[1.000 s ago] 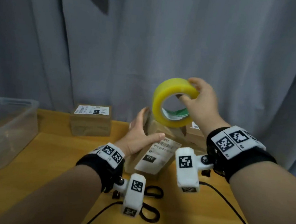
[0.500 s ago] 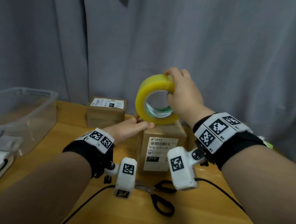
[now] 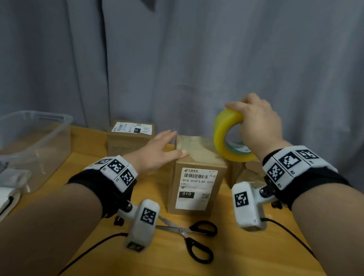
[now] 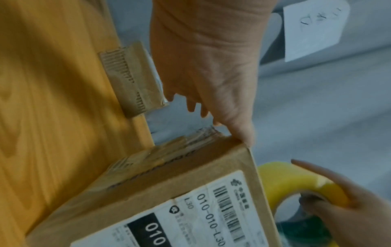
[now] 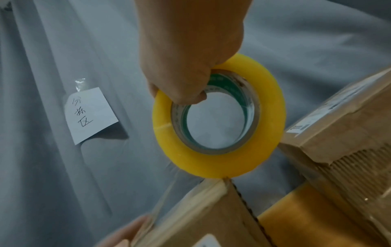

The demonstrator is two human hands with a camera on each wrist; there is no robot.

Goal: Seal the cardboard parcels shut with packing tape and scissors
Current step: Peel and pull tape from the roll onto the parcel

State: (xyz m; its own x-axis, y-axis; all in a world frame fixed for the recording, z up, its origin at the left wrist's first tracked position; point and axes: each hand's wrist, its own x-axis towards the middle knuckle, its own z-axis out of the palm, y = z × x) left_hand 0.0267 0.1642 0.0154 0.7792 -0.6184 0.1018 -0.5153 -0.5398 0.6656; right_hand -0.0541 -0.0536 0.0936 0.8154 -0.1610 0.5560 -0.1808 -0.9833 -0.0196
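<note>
— Parcel (image 3: 197, 177) first: where does it stand against the fingers?

— Upright at the middle of the wooden table (image 3: 253, 267), label side facing the camera. The left hand (image 3: 153, 153) comes at its top left corner from about eight o'clock. The fingers are straight and close together along the upper left edge, and the thumb (image 3: 180, 153) lies flat on the top face. The left wrist view shows the thumb tip right on that corner.

— And left of that?

— At nine o'clock, a clear plastic bin (image 3: 31, 145). At eleven o'clock, against the grey curtain (image 3: 206, 62), a second box (image 3: 129, 139) with a label on top.

— Near edge?

— Black-handled scissors (image 3: 191, 234) lie at six o'clock of the parcel, blades apart, just in front of it.

— Now the right side.

— The right hand (image 3: 258, 123) grips the yellow tape roll (image 3: 227, 137) at the parcel's one o'clock corner. Fingers curl over the outer rim and the thumb hooks inside the core. The roll stands on edge, its lowest point touching the parcel's top right corner. In the right wrist view a clear strip (image 5: 169, 188) runs from the roll down to the parcel's top.

— Anything beyond?

— Another box (image 3: 244, 172) at three o'clock, partly hidden behind the right wrist.
</note>
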